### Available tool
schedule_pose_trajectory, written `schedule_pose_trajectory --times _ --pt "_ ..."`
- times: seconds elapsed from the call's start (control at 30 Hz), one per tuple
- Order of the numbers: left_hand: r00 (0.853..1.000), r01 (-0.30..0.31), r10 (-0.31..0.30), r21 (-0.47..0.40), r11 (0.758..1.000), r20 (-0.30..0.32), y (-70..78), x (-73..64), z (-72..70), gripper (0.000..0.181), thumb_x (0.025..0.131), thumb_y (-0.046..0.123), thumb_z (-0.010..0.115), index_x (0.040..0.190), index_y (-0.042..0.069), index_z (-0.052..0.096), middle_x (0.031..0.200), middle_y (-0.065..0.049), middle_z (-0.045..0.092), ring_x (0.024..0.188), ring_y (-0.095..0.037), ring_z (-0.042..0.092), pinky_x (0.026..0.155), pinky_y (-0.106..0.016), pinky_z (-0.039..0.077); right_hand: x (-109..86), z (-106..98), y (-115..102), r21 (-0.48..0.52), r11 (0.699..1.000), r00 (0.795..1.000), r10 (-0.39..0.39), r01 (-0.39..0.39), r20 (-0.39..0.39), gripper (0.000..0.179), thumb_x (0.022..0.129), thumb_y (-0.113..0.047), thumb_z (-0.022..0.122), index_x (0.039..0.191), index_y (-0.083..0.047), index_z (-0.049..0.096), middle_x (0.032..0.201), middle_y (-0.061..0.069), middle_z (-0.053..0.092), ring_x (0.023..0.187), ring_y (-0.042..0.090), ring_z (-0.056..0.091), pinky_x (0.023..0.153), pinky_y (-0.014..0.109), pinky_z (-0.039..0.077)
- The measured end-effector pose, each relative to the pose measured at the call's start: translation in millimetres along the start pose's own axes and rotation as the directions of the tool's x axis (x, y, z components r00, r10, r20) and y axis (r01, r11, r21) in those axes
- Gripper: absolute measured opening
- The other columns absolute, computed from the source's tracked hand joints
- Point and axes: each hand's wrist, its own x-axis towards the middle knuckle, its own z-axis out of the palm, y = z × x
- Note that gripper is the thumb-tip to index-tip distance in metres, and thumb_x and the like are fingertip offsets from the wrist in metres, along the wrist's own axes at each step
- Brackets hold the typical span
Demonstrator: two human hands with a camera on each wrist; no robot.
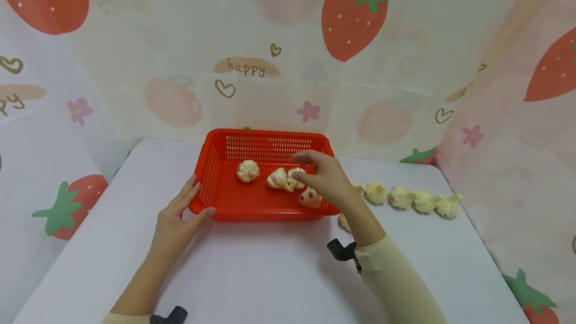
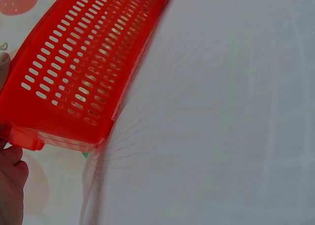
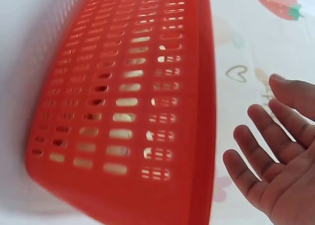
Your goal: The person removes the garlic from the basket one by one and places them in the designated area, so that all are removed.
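while the left grip (image 1: 176, 218) holds the near-left corner of the red plastic basket (image 1: 240, 205), the right grip (image 1: 325, 176) hangs over its right end, fingers spread apart, just beside ridged, rounded garlic bulbs (image 1: 279, 179). the slotted basket's long axis runs left to right on the cloth-covered bench (image 1: 265, 279); a row of pale bulbs (image 1: 400, 197) sits rightward, several necks pointing right.

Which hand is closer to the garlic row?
Right. The right hand is above the basket, left of the garlic row; the left hand holds the basket's left end, farther away.
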Motion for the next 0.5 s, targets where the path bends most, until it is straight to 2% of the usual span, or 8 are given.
schedule_pose_trajectory --times 0.2,0.37,0.5 --pt "1.0 -0.019 0.019 0.004 1.0 -0.009 -0.4 1.3 -0.6 0.078 0.086 0.033 0.084 0.153 0.015 0.048 0.162 0.006 0.041 0.15 -0.02 0.039 0.104 0.0 0.029 16.5 11 0 0.024 0.999 1.0 0.024 -0.024 0.016 0.039 0.092 -0.027 0.079 0.128 -0.021 0.068 0.127 -0.002 0.069 0.119 0.019 0.063 0.098 0.04 0.058" --pt "1.0 -0.026 0.026 -0.007 1.0 -0.013 -1.3 0.9 -0.2 0.078 0.086 0.032 0.085 0.153 0.014 0.049 0.162 0.006 0.041 0.15 -0.018 0.039 0.105 -0.001 0.029 28.7 19 2 0.033 0.999 0.999 0.029 -0.031 0.042 0.041 0.092 -0.026 0.079 0.131 -0.017 0.067 0.132 0.005 0.068 0.125 0.026 0.061 0.101 0.042 0.056" --pt "1.0 -0.018 0.018 -0.015 1.0 -0.01 -1.8 -0.2 0.5 0.078 0.086 0.033 0.085 0.153 0.016 0.049 0.162 0.007 0.041 0.15 -0.016 0.038 0.104 -0.001 0.029 36.5 24 3 0.021 0.999 0.998 0.046 -0.048 0.051 0.043 0.092 -0.024 0.079 0.132 -0.016 0.067 0.128 0.0 0.068 0.123 0.027 0.061 0.101 0.043 0.056"
